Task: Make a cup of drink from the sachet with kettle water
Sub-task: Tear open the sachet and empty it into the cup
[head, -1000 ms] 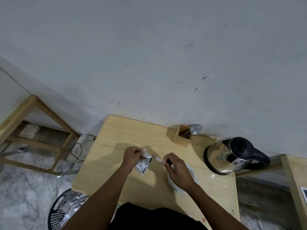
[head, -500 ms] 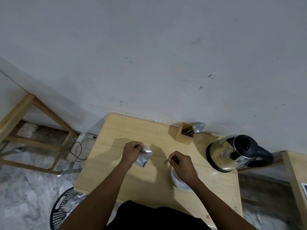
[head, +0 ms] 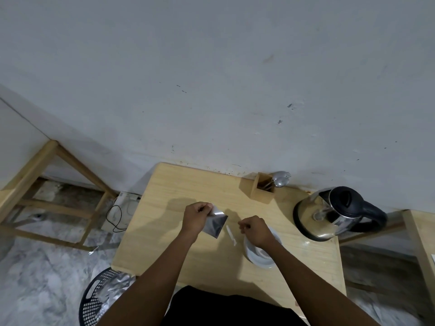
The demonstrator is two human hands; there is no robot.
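Note:
My left hand (head: 196, 217) pinches the top corner of a silver sachet (head: 214, 224), which hangs above the wooden table (head: 164, 208). My right hand (head: 255, 228) hovers over the white cup (head: 261, 256) with its fingers curled closed and nothing seen in them. A thin white torn-off strip (head: 230, 235) lies on the table between the sachet and the cup. The steel kettle (head: 329, 214) with a black lid and handle stands at the table's right edge, behind the cup.
A wooden holder (head: 262, 188) with spoons and a fork stands against the wall. A black mesh basket (head: 98, 300) with silver wrappers sits on the floor at the front left. A wooden frame (head: 47, 161) stands to the left.
The right hand tore a strip off the sachet's top and pulled away to the right. The strip now lies on the table, and the hands are further apart.

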